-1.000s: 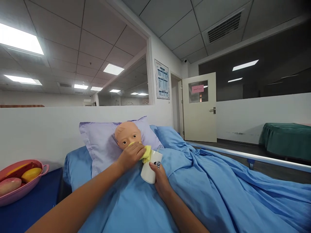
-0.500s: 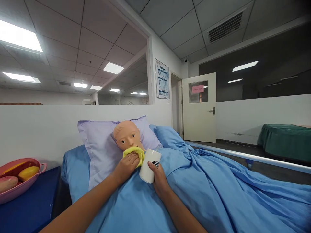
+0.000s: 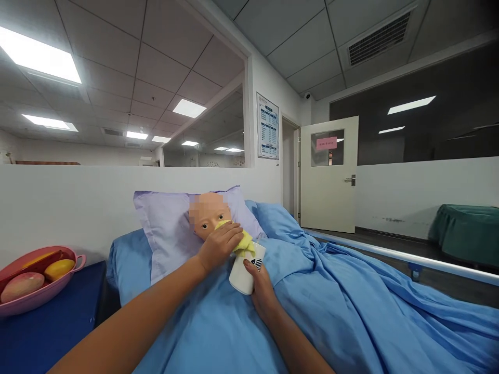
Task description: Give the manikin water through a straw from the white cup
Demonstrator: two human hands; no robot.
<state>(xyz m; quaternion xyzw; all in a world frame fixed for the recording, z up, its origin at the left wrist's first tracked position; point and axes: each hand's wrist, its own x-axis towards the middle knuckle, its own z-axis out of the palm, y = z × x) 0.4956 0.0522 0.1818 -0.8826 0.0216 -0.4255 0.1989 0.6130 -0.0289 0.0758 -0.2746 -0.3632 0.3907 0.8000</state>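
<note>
A care mannequin (image 3: pixel 208 208) lies in bed, its head on a lilac pillow (image 3: pixel 163 234) and a blue quilt (image 3: pixel 319 306) over its body. My left hand (image 3: pixel 223 240) presses a yellow cloth (image 3: pixel 245 243) against the lower part of the mannequin's head, covering its mouth. One end of the cloth hangs over the rim of a white mug (image 3: pixel 241 275). My right hand (image 3: pixel 265 291) grips that mug, tilted, just above the quilt; its thumb lies beside a dark striped logo. The mug's inside is hidden.
On a blue bedside surface (image 3: pixel 58 327) at the left stands a pink basket (image 3: pixel 42 298) with fruit, among it a yellow one (image 3: pixel 59 270). A metal bed rail (image 3: pixel 460 269) runs along the far right side. Behind it a door (image 3: pixel 329 197) stands ajar.
My left hand has moved up and to the right across the mannequin's mouth with the cloth, whose end now overlaps the mug. The mug stays in my right hand. The view has shifted slightly left.
</note>
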